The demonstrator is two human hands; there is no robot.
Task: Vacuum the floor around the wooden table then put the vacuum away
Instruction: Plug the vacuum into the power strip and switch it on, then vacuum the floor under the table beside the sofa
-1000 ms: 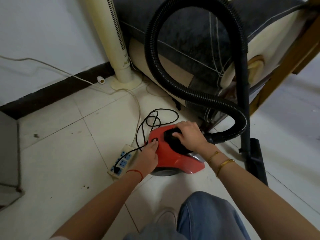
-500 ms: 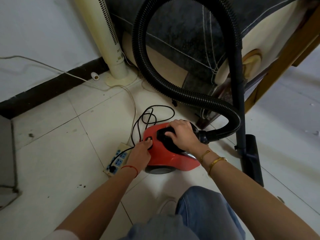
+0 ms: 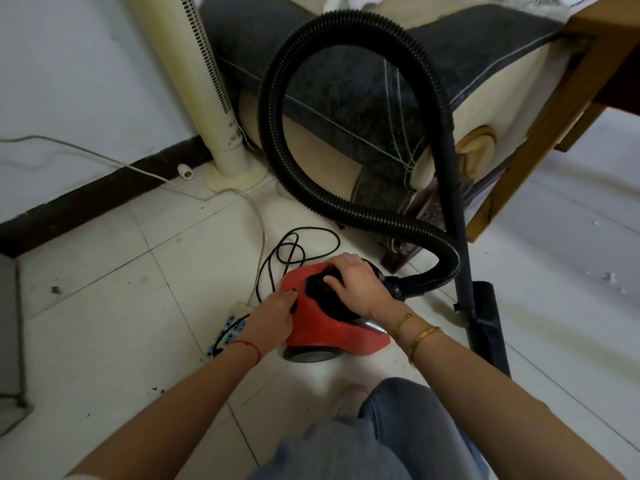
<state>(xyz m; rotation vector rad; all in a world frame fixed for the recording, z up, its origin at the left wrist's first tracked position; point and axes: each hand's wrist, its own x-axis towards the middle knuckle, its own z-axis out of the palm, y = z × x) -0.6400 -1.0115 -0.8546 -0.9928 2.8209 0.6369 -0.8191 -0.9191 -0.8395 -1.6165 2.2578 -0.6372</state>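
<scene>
Head view: compared with 0.5 s ago, the camera has tipped up a little, so more of the dark sofa arm (image 3: 363, 84) and the top of the hose loop show, while the red vacuum (image 3: 332, 323) sits on the same tile and both hands have stayed on it. The left hand (image 3: 272, 318) has slid slightly along the near left side of the body, and the right hand (image 3: 353, 284) has kept its place on top. The left hand reaches in from the lower left, fingers curled against the vacuum's left edge with the fingertips at a small dark button; whether it grips or only presses, I cannot tell. The right hand comes from the lower right with 2 gold bangles at the wrist, its fingers bent over the black handle part on top, holding it. The vacuum rests on the white tiled floor (image 3: 104, 341), just beside a power strip (image 3: 225, 332) with the black cord (image 3: 294, 251) looped behind it. The black ribbed hose (image 3: 277, 133) arcs up in front of the sofa and down to a dark wand (image 3: 457, 209), whose floor head (image 3: 488, 323) lies on the tiles to the right. A cream tower fan (image 3: 204, 81) stands by the wall, and a wooden table leg (image 3: 540, 140) slants at the right.
</scene>
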